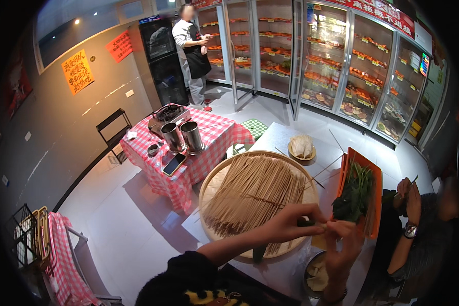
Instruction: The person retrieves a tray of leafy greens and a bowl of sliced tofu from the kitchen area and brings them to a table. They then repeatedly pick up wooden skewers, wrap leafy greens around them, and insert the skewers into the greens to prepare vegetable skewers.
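My left hand (296,221) and my right hand (343,243) meet fingertip to fingertip above the near right rim of a round woven bamboo tray (203,191). Pinched between them is a small green vegetable piece (305,222), mostly hidden by the fingers. Many thin bamboo skewers (252,187) lie in the tray. To the right, an orange plastic basket (378,191) holds leafy greens (352,191) and some skewers. Below my right hand, a metal bowl (309,285) contains pale flat slices (318,277). A dark green leaf-like shape (259,253) hangs below my left forearm.
Enoki mushrooms (302,146) lie on a small plate (304,157) at the metal table's far side. A co-worker's hands (409,199) hold a thin object at right. Left stands a checked-cloth table (218,134) with a phone (174,164) and metal cylinders (192,137). Another person (193,57) stands by glass-door refrigerators (325,57).
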Motion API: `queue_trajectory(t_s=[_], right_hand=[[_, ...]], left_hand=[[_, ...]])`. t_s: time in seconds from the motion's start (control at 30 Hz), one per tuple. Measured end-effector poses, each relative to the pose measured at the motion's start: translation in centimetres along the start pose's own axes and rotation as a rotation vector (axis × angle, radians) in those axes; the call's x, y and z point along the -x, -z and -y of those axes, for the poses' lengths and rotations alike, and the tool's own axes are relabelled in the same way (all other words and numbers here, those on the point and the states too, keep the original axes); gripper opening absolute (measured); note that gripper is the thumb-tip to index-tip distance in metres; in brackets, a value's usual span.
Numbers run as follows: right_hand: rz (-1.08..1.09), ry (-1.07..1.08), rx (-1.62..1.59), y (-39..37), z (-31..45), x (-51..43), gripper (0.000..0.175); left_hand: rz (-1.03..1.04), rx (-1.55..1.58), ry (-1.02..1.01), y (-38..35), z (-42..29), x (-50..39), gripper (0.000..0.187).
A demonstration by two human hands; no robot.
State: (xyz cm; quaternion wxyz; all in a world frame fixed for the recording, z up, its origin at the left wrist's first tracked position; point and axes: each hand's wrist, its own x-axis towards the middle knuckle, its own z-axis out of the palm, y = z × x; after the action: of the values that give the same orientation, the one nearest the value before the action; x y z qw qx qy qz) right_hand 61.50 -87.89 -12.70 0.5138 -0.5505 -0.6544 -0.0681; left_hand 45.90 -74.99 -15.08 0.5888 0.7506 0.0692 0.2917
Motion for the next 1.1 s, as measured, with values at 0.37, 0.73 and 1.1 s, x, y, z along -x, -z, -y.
queue_trajectory(t_s=[0.37,0.73,1.1], right_hand=[[-0.282,0.248,0.099,3.6,-0.3,-14.6,0.018],[-0.468,0.261,0.168,3.7,-4.5,-20.2,0.018],[-0.406,0.203,0.035,3.0,-3.5,-18.7,0.020]], left_hand=[[-0.711,-0.060,-0.259,5.9,-2.8,4.1,0.033],[-0.865,-0.008,-0.134,8.2,-2.6,8.0,0.014],[-0.708,-0.165,-0.131,7.1,-2.8,6.0,0.020]])
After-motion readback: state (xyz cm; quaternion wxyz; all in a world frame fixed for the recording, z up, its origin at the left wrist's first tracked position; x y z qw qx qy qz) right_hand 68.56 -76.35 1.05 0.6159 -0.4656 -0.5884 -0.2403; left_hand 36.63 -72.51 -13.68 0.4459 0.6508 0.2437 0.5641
